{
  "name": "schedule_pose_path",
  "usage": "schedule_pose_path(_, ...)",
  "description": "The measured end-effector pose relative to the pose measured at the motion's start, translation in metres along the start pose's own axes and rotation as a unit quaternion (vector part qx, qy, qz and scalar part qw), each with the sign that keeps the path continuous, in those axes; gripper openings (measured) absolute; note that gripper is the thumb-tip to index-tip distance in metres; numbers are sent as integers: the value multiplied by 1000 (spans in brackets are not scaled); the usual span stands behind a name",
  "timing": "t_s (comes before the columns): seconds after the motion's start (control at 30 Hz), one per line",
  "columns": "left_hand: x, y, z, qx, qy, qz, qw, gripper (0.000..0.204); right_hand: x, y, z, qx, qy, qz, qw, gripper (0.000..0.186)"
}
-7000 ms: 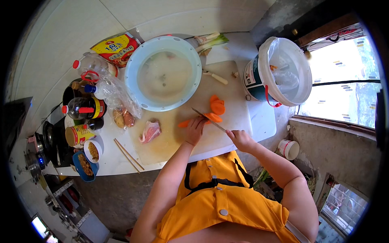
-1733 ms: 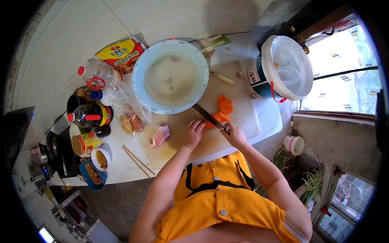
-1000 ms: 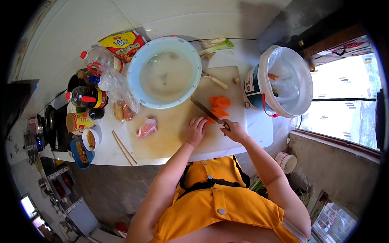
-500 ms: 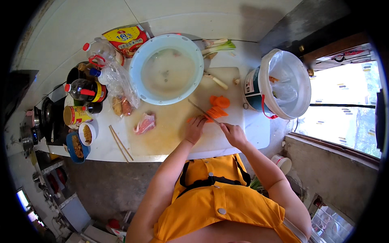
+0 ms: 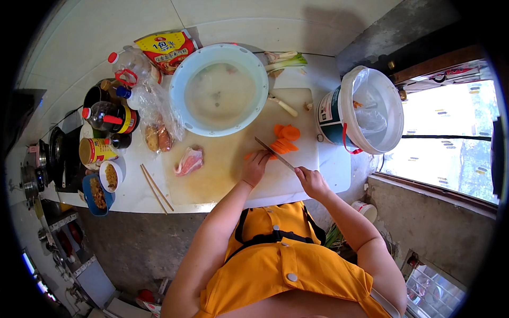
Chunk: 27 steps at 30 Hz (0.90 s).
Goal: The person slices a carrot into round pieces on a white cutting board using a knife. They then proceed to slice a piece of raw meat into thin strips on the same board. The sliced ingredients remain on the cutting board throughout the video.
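Note:
My right hand (image 5: 312, 183) is closed round the handle of a kitchen knife (image 5: 275, 154), whose blade slants away to the left. Beside the blade, the curled fingers of my left hand (image 5: 255, 168) hold down a carrot; a bit of orange shows at its fingertips, and the rest is covered. Overlapping carrot slices (image 5: 283, 146) fan out just right of the blade. More carrot slices (image 5: 287, 132) lie beyond them on the pale cutting board (image 5: 222, 185). A piece of raw meat (image 5: 189, 161) rests on the board's left side.
A light blue basin (image 5: 175, 100) of cloudy water stands at the back. To its right are a spring onion stalk (image 5: 284, 106) and a lined white bucket (image 5: 347, 87). Bottles (image 5: 108, 117), bowls (image 5: 97, 195) and chopsticks (image 5: 154, 189) occupy the left side.
The knife and my right hand have shifted a little to the right and toward me. My left hand stays on the carrot. The whole view has moved slightly.

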<state>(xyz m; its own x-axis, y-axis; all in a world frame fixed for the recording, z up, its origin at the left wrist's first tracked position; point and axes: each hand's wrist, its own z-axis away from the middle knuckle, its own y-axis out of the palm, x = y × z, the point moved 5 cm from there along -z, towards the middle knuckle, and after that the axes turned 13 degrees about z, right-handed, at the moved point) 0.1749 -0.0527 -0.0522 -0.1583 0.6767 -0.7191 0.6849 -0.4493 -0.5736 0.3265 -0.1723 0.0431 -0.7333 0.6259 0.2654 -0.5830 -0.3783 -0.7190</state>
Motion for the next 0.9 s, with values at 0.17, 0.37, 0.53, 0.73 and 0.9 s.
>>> schedule_pose_path(0.17, 4, 2, 1, 7, 9, -7, 1000, 27, 9, -2, -6, 3, -4, -4, 1000, 45)
schedule_pose_path(0.37, 4, 3, 0, 4, 1, 5, 1000, 26, 13, 6, -21, -18, -23, 11, 1000, 44)
schedule_pose_path(0.53, -2, -4, -4, 6, 6, 14, 1000, 27, 19, 18, -39, -23, -29, 8, 999, 43)
schedule_pose_path(0.73, 10, 7, 11, 25, 9, -56, 998, 28, 17, 42, -57, -62, -39, -35, 997, 44)
schedule_pose_path(0.9, 21, 6, 13, 77, 8, -7, 997, 28, 15, 47, -77, -82, -55, -38, 994, 48)
